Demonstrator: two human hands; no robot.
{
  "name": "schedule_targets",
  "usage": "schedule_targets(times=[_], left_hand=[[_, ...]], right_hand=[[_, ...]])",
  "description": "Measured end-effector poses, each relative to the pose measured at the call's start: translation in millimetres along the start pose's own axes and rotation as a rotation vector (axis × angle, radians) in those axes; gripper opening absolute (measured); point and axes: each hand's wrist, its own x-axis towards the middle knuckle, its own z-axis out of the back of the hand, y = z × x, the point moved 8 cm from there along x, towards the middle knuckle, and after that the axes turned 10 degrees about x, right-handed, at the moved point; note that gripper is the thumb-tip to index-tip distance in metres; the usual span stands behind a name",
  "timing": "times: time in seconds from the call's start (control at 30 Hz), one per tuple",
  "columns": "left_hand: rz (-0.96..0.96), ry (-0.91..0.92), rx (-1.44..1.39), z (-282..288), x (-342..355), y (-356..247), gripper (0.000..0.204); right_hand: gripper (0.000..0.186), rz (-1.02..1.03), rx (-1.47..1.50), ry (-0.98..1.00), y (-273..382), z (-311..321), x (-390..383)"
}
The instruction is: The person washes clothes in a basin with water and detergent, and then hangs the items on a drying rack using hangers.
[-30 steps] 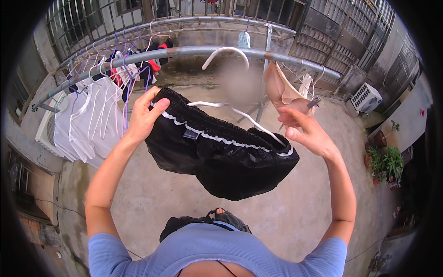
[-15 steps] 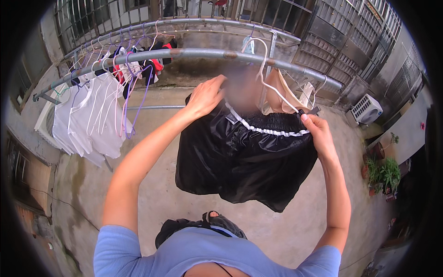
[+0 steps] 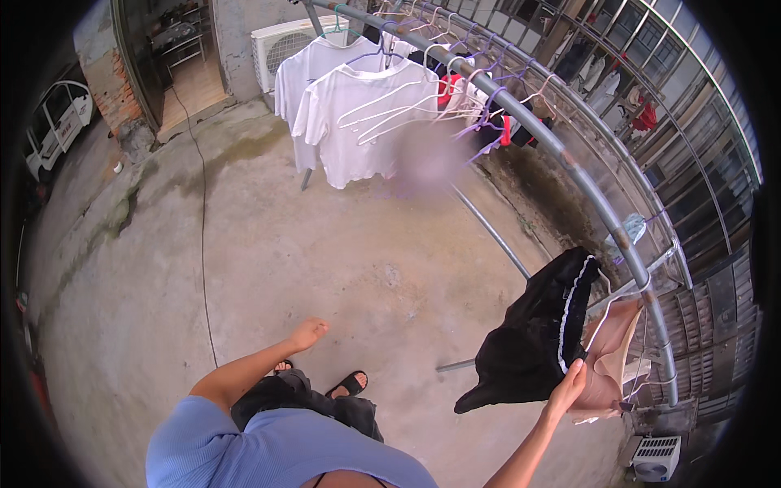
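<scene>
Pinching thumb to fingers, the right hand [image 3: 561,390] grips the waist edge of the shorts [image 3: 529,329] beside the rail [image 3: 606,199]. The left hand [image 3: 307,333], its closure unclear, is above open floor [image 3: 277,244]. Blur hides a patch beside the shirts [image 3: 354,134].

I see a stained concrete floor [image 3: 260,244] spreading out from the doorway [image 3: 195,93], with a dark cable [image 3: 204,228] trailing over it. Left of the doorway I have a wall [image 3: 106,57] with patches of brick and, beyond, a white vehicle [image 3: 65,126]. Right of the doorway I get an air conditioner [image 3: 272,55] and, much farther over, barred windows [image 3: 667,53] in flat daylight.
</scene>
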Motion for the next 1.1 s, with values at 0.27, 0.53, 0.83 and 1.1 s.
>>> schedule_targets(times=[0.27,0.53,0.83,1.1], left_hand=[[1.018,-0.67,-0.245,55,-398,288,0.028],[1.044,-1.132,-0.481,33,-665,316,0.03],[1.043,-1.445,-0.363,153,-832,411,0.026],[2.156,-0.687,-1.213,-171,-1008,476,0.044]], right_hand=[[0.037,0.498,-0.011,0.351,173,-197,-145],[0.029,0.77,0.302,1.522,339,-424,-613],[0.038,1.078,-0.741,1.846,137,-632,-792],[0.037,1.018,-0.81,1.801,263,-763,-1025]])
